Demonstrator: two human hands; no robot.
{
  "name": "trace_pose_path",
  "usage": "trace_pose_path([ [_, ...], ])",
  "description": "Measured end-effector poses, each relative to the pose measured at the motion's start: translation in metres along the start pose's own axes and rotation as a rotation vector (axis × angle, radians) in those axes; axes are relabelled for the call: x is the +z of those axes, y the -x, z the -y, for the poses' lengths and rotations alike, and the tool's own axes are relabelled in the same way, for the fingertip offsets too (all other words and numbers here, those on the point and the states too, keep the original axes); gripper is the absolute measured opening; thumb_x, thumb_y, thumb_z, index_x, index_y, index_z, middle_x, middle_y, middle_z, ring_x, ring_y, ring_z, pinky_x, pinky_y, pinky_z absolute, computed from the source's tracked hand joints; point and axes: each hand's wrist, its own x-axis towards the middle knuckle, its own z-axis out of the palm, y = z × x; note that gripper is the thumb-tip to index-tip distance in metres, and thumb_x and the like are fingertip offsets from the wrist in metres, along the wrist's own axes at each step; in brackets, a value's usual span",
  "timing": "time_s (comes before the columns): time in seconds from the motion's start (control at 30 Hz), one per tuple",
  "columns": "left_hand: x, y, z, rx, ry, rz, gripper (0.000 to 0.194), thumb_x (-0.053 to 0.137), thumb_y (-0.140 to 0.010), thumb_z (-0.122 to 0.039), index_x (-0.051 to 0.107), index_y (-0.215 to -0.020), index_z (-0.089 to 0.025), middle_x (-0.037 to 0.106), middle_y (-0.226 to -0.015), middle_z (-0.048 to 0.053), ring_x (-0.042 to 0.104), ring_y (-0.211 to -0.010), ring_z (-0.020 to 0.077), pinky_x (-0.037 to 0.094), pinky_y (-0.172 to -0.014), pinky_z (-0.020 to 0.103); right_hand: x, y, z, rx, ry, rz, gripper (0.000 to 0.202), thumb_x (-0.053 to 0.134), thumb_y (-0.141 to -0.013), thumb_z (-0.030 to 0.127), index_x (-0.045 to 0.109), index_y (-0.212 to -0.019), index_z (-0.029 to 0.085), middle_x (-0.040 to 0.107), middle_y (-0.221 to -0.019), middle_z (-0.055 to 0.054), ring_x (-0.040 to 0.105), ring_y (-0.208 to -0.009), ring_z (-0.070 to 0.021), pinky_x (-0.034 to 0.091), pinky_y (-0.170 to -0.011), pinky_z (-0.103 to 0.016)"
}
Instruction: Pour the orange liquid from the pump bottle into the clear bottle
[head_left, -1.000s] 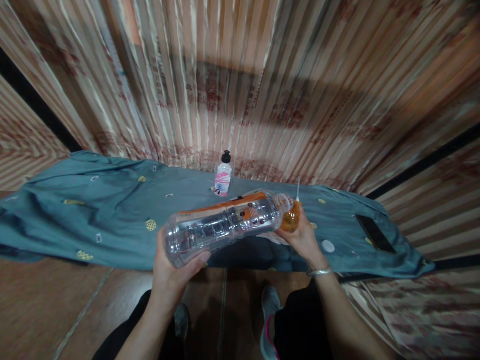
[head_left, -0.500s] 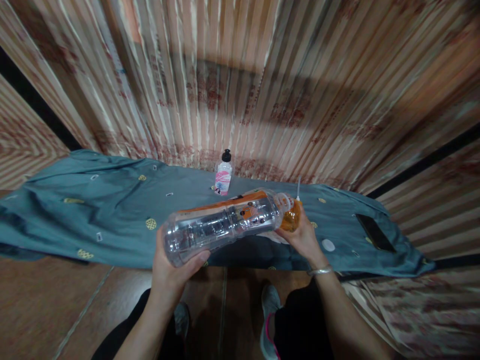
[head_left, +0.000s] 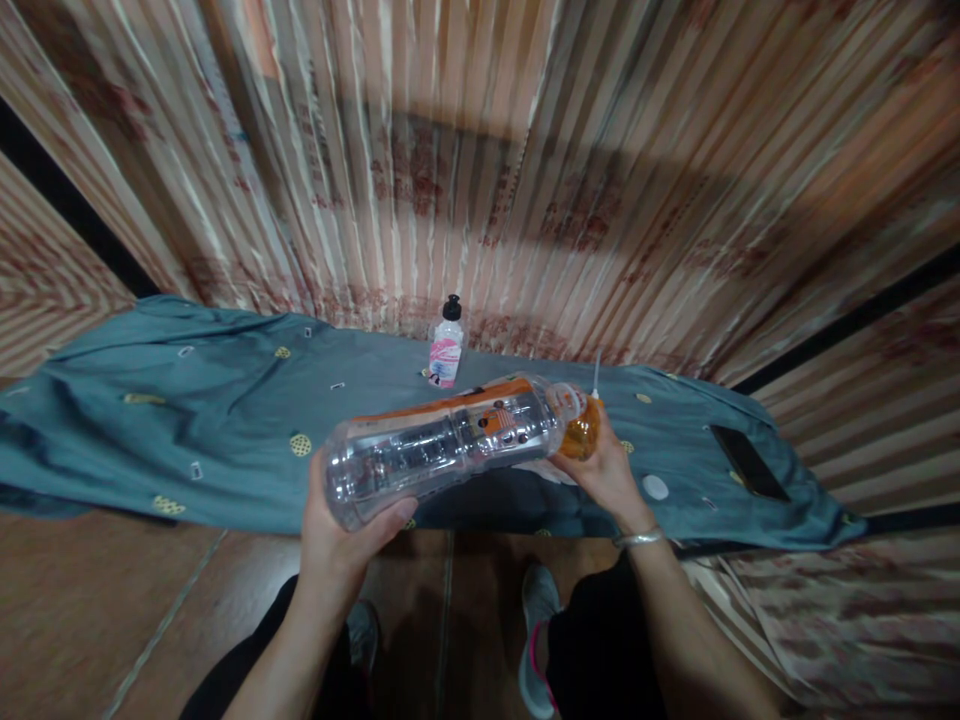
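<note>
My left hand [head_left: 337, 525] is closed round the base end of a large clear plastic bottle [head_left: 442, 440] with an orange label. The bottle lies tilted nearly on its side, its neck to the right. At that neck is a smaller container of amber liquid [head_left: 581, 432], with my right hand [head_left: 604, 470] wrapped round it. A thin white straw-like stem rises behind the small container. Whether liquid passes between the two cannot be made out. A whitish flat thing lies partly hidden beneath the small container.
A squeeze bottle [head_left: 446, 348] with a black cap and pink label stands on the teal cloth [head_left: 247, 400] at the back. To the right lie a white round cap [head_left: 655, 487] and a black phone [head_left: 748, 462]. A pleated curtain [head_left: 465, 180] hangs behind.
Hardly anything differs. The large bottle and my left hand have shifted very slightly left, while my right hand keeps its hold on the small container.
</note>
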Motion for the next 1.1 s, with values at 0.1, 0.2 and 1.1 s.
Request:
trace_pose_path([
  [0.1, 0.0003, 0.0004, -0.0009, 0.0, 0.011, 0.003, 0.085, 0.097, -0.049, -0.037, 0.059, -0.123, -0.019, 0.071, -0.109, 0.007, 0.068, -0.098, 0.0277, 0.054, -0.09, 0.04, -0.0003, -0.0003, 0.0015, -0.001, -0.01, 0.005, 0.098, 0.089, -0.069, 0.05, 0.045, -0.151, 0.019, 0.064, -0.147, -0.017, 0.063, -0.135, -0.0378, 0.047, -0.119, -0.059],
  [0.2, 0.0018, 0.0024, -0.003, -0.008, 0.015, -0.005, 0.083, 0.096, -0.052, -0.037, 0.059, -0.124, -0.02, 0.071, -0.107, 0.006, 0.068, -0.097, 0.0272, 0.055, -0.09, 0.04, -0.0005, 0.0, 0.0028, -0.007, -0.004, 0.001, 0.096, 0.088, -0.069, 0.05, 0.046, -0.15, 0.02, 0.065, -0.147, -0.017, 0.063, -0.135, -0.0376, 0.046, -0.119, -0.06],
  [1.1, 0.0011, 0.0024, -0.0045, -0.012, 0.003, -0.007, 0.082, 0.095, -0.052, -0.036, 0.06, -0.125, -0.02, 0.072, -0.107, 0.006, 0.071, -0.1, 0.0303, 0.057, -0.093, 0.043, -0.0009, 0.0008, 0.0021, -0.039, 0.015, 0.008, 0.094, 0.087, -0.072, 0.052, 0.045, -0.151, 0.021, 0.064, -0.147, -0.016, 0.064, -0.134, -0.0365, 0.047, -0.118, -0.059],
])
